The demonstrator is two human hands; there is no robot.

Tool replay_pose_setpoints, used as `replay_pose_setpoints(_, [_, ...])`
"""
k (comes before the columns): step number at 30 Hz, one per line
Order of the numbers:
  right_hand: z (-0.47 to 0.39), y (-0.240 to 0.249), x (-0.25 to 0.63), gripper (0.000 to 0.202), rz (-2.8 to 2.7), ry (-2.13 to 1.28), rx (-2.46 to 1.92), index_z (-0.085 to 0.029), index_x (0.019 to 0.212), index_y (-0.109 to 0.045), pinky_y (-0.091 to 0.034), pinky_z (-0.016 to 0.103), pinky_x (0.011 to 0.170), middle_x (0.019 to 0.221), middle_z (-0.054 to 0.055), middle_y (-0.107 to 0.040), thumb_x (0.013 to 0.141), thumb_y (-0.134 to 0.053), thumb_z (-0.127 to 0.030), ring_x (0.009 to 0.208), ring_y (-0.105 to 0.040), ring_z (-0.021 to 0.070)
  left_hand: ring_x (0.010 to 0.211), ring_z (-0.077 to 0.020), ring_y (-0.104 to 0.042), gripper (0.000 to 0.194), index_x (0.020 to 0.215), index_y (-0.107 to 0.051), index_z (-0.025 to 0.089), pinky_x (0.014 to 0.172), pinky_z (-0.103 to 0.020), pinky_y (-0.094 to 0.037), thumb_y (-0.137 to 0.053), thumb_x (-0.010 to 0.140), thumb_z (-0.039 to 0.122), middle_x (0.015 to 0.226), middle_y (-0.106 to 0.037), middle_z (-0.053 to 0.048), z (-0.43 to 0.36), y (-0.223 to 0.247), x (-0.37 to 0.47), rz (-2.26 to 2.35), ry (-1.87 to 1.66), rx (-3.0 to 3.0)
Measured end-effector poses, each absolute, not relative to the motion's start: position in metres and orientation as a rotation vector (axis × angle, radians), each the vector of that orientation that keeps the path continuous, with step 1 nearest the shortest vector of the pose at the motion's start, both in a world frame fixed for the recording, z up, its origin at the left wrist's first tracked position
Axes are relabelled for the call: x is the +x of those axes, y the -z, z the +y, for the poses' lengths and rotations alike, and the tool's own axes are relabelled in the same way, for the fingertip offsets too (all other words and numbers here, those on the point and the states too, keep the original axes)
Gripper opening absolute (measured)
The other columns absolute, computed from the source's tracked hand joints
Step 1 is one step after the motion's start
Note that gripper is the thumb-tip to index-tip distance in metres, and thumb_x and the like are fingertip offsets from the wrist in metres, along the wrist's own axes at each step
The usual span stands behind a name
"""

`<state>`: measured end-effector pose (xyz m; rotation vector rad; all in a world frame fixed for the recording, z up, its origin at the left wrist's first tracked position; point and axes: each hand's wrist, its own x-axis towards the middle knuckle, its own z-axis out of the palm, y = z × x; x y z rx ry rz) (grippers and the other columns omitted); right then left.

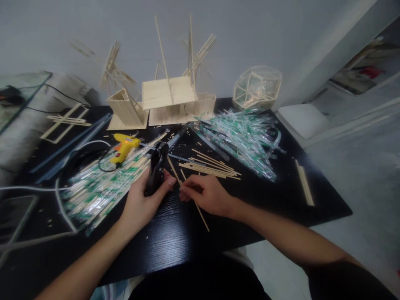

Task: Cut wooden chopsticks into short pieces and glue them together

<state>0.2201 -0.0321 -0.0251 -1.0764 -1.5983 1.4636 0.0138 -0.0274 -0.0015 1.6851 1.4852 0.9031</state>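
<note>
My left hand [146, 193] is wrapped round a black hand tool [156, 168], held upright over the black table; I cannot make out its exact kind. Just to its right, my right hand [206, 191] pinches a thin wooden stick [202, 216]. The stick slants from beside the tool down towards the table's front edge. Several loose wooden sticks [215, 166] lie fanned out beyond my right hand. A yellow hot glue gun [125, 148] rests on plastic-wrapped bundles of sticks [103, 187] to the left of the tool.
Stick-built structures [170, 91] stand along the wall, with a many-sided frame [258, 87] at the back right. A heap of clear-and-green plastic wrappers [240, 137] lies before it. More sticks [303, 183] lie near the right edge. A white cable [59, 200] loops at left.
</note>
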Motion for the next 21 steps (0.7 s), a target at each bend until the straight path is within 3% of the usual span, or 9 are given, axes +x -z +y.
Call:
replay_pose_setpoints(3, [-0.026,0.024,0.229,0.017,-1.875,-0.921,-1.17,-0.018,0.09,-0.071,-0.053,0.028,0.071,0.081,0.004,-0.076,0.098,-0.062,-0.028,0.071,-0.069,0.0157,0.076,-0.0207,-0.066,0.029,0.102,-0.062,0.021,0.074,-0.032,-0.052,-0.057,0.094,0.049,0.085,-0.069,-0.002,-0.022,0.001,0.002,1.674,-0.762,2.023])
replay_pose_setpoints(6, [-0.018,0.028,0.236,0.018,-1.971,-0.621,-1.209,-0.018,0.093,-0.071,-0.051,0.029,0.072,0.083,0.005,-0.075,0.1,-0.058,-0.028,0.071,-0.068,0.0164,0.092,-0.0284,-0.069,0.037,0.118,-0.057,0.018,0.081,-0.038,-0.053,-0.051,0.097,0.048,0.103,-0.07,-0.01,-0.016,0.002,-0.005,1.815,-0.58,2.244])
replay_pose_setpoints(10, [-0.013,0.035,0.238,0.021,-2.021,-0.426,-1.248,-0.017,0.096,-0.069,-0.05,0.031,0.071,0.084,0.007,-0.075,0.103,-0.052,-0.028,0.071,-0.067,0.0177,0.102,-0.0351,-0.068,0.043,0.125,-0.052,0.014,0.084,-0.044,-0.054,-0.045,0.099,0.048,0.113,-0.068,-0.018,-0.014,0.004,-0.005,1.893,-0.406,2.385])
replay_pose_setpoints(21, [-0.016,0.031,0.232,0.031,-2.173,-0.24,-1.172,-0.017,0.091,-0.064,-0.051,0.033,0.07,0.079,0.009,-0.068,0.107,-0.038,-0.024,0.073,-0.065,0.0201,0.102,-0.0312,-0.07,0.041,0.132,-0.051,0.016,0.087,-0.042,-0.056,-0.044,0.102,0.043,0.119,-0.069,-0.016,-0.024,0.015,0.008,1.66,-0.38,2.471])
